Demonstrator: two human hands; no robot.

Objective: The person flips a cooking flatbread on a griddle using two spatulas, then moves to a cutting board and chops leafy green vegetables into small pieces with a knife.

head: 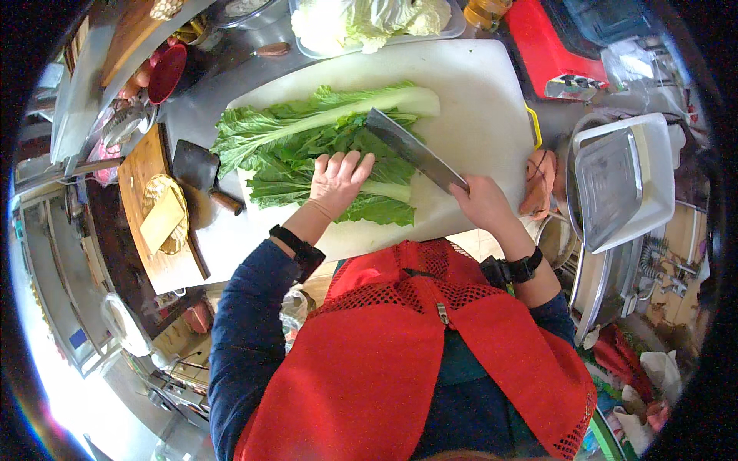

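Long green leaves of a leafy cabbage (277,129) with pale stalks lie across a large white cutting board (473,80). My left hand (340,178) rests on the near leaves, fingers spread and bent over them; whether it grips any cannot be told. In my right hand (484,201) is a cleaver (412,147), held at its near end, its handle hidden by the hand. The blade slants up and to the left, with its far end over the leaves.
A second cleaver (196,167) lies left of the board, beside a wooden board (147,155) with a wicker basket (183,214). Pale cabbage (369,23) fills a tray behind. A pinkish cloth (537,184) and a white plastic tub (660,173) stand right.
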